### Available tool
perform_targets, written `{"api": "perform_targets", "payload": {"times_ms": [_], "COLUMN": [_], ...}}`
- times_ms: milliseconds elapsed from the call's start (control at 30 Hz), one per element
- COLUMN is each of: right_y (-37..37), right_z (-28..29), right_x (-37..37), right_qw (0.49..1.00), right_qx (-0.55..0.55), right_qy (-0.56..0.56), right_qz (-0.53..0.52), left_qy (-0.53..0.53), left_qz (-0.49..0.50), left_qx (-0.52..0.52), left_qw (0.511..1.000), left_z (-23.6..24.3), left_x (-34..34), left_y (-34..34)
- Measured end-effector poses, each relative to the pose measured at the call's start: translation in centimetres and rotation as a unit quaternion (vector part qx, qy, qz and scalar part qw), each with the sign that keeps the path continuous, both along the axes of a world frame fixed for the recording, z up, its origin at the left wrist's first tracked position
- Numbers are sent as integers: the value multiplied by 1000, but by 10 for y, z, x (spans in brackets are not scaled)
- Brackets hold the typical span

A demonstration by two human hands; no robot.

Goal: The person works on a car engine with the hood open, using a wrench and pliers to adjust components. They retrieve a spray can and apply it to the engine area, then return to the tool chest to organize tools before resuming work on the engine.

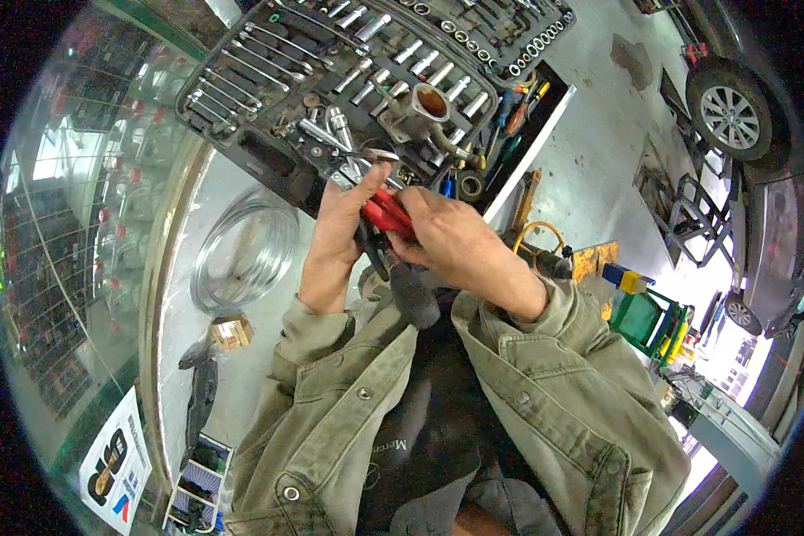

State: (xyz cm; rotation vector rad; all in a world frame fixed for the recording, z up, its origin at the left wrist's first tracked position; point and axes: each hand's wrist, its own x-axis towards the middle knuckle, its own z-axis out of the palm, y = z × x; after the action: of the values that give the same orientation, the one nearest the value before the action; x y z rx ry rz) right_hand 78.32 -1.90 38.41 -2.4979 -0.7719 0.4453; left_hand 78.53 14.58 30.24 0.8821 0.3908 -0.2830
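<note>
Both my hands meet in front of my chest, over the near edge of an open tool case [281, 183]. My right hand [464, 237] is closed round red-handled pliers [386, 213]; their jaws are mostly hidden. My left hand [335, 223] is closed on the metal end beside the red grips, its thumb by a small shiny metal piece [382, 155]. A thick dark handle [413, 290] hangs beneath my hands; what it belongs to is hidden. Just beyond, a cast metal pipe fitting [415, 116] with a rust-brown opening rests on the case.
The case holds wrenches [259, 67] and sockets [429, 62]. Screwdrivers [525, 107] and a tape roll [470, 186] lie to its right. On the floor at left are coiled clear tubing [241, 255] and a small cardboard box [231, 331]. A car [777, 232] stands at far right.
</note>
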Motion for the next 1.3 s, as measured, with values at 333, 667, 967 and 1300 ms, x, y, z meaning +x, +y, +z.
{"api": "perform_targets", "payload": {"times_ms": [333, 667, 967, 1300], "right_y": [-12, -95, -242, -213], "right_z": [-20, -3, -176, -369], "right_x": [-18, -25, -42, 26], "right_qw": [925, 760, 454, 332], "right_qx": [286, 539, 678, 632], "right_qy": [232, 248, 372, 437], "right_qz": [-95, -267, -442, -547], "left_qy": [-52, -48, -69, -79], "left_qz": [-14, -12, 47, 69], "left_qx": [-219, -296, -300, -274], "left_qw": [974, 954, 950, 956], "left_z": [-4, 1, 11, 23], "left_x": [-28, -29, -52, -89], "left_y": [1, 6, 16, -13]}}
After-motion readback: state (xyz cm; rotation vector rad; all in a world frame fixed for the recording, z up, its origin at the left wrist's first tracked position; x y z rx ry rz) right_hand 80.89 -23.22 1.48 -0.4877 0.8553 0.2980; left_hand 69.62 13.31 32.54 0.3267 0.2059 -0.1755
